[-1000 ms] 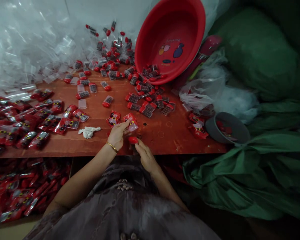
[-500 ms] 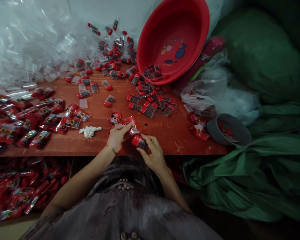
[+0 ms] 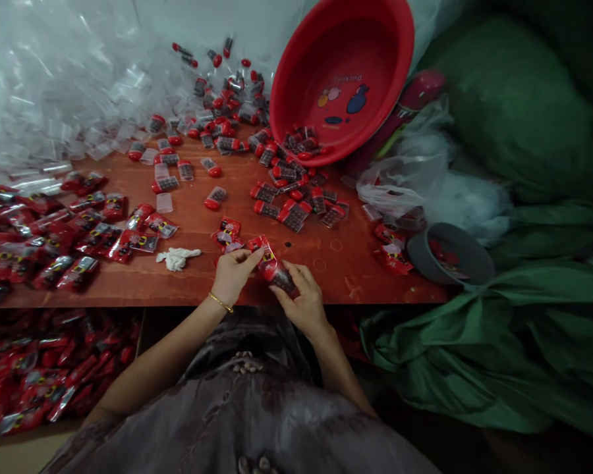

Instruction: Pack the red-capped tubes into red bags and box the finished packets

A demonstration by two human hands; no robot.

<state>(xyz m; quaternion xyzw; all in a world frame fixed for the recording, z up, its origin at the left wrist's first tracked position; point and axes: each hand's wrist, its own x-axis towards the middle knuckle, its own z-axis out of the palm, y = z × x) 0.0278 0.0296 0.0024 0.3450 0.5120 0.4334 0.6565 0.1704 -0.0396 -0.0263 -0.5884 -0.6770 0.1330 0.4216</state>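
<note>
Red-capped toy (image 3: 279, 276) between right hand (image 3: 301, 304) and left hand (image 3: 232, 274).

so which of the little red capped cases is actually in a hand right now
The case in the right hand, at the table's near edge beside the left hand. All the others lie loose farther back, near the red basin.

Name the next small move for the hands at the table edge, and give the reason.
Probably slide the small red-capped clear container in the right hand into the red printed plastic packet pinched by the left hand: its red cap already meets the packet's edge.
</note>
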